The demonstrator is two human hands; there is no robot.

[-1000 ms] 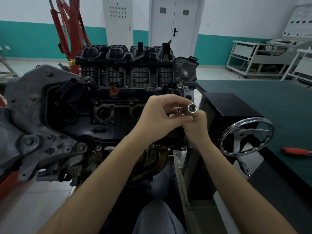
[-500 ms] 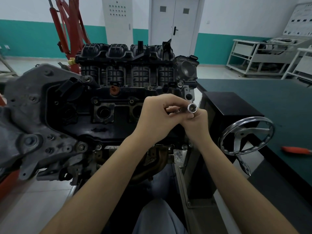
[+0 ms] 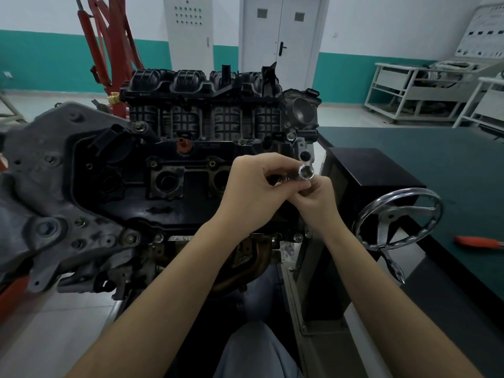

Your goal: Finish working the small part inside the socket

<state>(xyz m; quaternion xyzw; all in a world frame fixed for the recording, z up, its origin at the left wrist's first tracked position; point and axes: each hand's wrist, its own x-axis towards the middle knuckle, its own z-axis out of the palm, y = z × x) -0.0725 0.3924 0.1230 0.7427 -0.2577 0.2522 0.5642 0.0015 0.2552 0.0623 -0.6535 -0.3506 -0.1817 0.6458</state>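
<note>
We see white walls with a teal band along the bottom and a pale tiled floor. A white double door stands at the back, a grey cabinet just left of it. A red hoist rises at left. White metal racks line the right wall, beside a dark green bench.

- One shiny chrome socket was pinched between two bare hands.
- One black engine stood there.
- One chrome handwheel.
- One red-handled tool.
- Two white doors.
</note>
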